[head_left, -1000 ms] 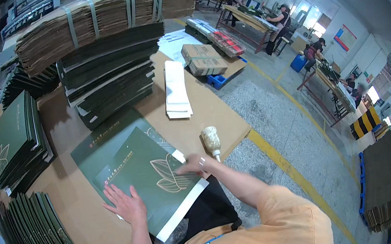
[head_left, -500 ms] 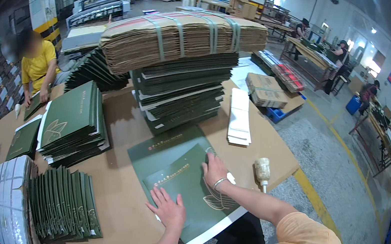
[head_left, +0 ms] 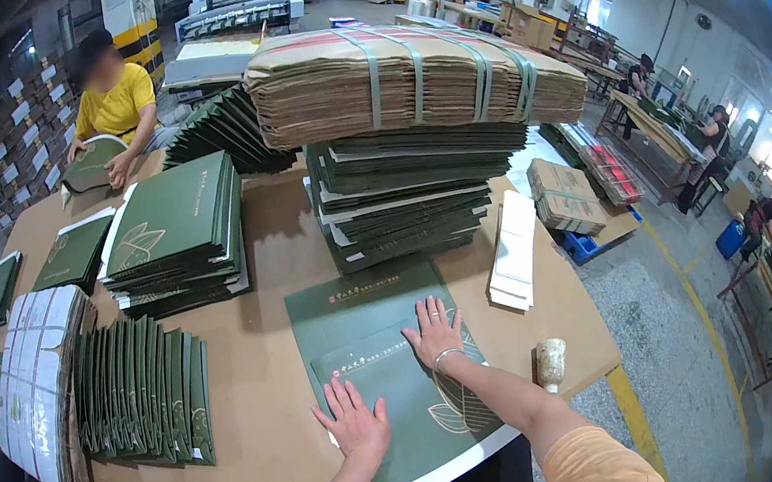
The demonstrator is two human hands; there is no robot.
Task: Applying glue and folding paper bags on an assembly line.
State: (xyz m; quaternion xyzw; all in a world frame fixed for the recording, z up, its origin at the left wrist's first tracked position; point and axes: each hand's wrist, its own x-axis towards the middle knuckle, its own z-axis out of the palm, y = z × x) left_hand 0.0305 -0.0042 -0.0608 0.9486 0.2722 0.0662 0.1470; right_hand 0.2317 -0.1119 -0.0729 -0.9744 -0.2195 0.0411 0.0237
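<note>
Two hands pressing flat, fingers spread wide: left hand [head_left: 356,423] and right hand [head_left: 435,331] on the green sheet [head_left: 374,362] on the bench [head_left: 260,399].

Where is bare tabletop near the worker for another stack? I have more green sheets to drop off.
Bare brown table lies between the flat green sheet under both hands, left hand and right hand, the fanned green row and the green stack. The back is crowded by the tall pile under strapped brown bundles; white strips fill the right edge.

Bright even daylight, window glare right, fisheye-bent dark rim
</note>
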